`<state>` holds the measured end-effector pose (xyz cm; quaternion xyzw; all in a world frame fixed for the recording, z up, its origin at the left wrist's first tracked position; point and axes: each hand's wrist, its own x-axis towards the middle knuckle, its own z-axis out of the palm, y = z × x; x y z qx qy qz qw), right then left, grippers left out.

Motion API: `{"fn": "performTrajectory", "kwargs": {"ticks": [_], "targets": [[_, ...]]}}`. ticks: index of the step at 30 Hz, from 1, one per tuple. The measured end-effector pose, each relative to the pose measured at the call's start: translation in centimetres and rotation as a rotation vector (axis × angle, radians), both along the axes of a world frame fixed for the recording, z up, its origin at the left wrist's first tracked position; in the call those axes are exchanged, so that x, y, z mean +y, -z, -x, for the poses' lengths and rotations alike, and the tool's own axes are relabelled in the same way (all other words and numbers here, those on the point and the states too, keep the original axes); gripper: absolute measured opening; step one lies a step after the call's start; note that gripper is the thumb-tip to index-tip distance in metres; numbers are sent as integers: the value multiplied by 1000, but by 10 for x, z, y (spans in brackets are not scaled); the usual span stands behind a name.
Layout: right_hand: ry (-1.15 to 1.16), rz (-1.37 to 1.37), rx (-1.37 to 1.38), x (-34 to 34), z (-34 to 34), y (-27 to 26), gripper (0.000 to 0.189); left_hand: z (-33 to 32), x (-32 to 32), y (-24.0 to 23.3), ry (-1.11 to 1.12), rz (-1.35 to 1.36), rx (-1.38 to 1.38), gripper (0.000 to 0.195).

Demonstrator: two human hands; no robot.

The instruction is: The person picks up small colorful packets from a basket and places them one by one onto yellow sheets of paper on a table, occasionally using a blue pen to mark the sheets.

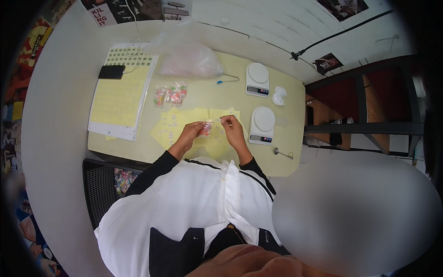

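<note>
My left hand (193, 133) grips a small clear plastic packet of red candies (205, 130) above yellow label sheets (193, 114) on the table. Close by on the right, my right hand (231, 126) pinches a tiny pale piece, perhaps a sticker (219, 119), between thumb and finger. Printed stickers dot the yellow sheets beneath both hands. Farther back on the left lie several filled packets (177, 93) with red and green contents. Behind them rests a large translucent plastic bag (193, 60) with pinkish contents.
Two white kitchen scales (262, 125) stand at the right, near a crumpled white tissue (279, 96) and a metal spoon (283, 153). Stacked label sheets (119, 100) with a black phone (111, 72) lie left. A black crate (100, 194) holds colourful packets below the table's left edge.
</note>
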<state>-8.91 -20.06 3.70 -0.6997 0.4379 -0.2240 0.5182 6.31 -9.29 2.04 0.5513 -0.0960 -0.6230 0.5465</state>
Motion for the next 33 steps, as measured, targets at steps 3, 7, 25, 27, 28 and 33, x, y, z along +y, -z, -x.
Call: {"fn": "performTrajectory", "kwargs": {"ticks": [3,7,25,27,28,33], "targets": [[9,67,-46,14,-4,-14,12,7,-4,-21,-45,64,39,25],[-1,120,-43,19,-5,-30,11,14,-6,-33,-39,96,36,26],[82,228,-68,27,3,-24,9,27,-2,-50,12,150,2,28],[95,203,-63,27,3,-19,10,27,-2,-47,14,158,17,28],[101,190,-60,27,3,-18,10,27,-2,-45,13,162,24,28],[190,103,-96,32,0,-17,12,28,-2,-41,14,168,29,27]]}}
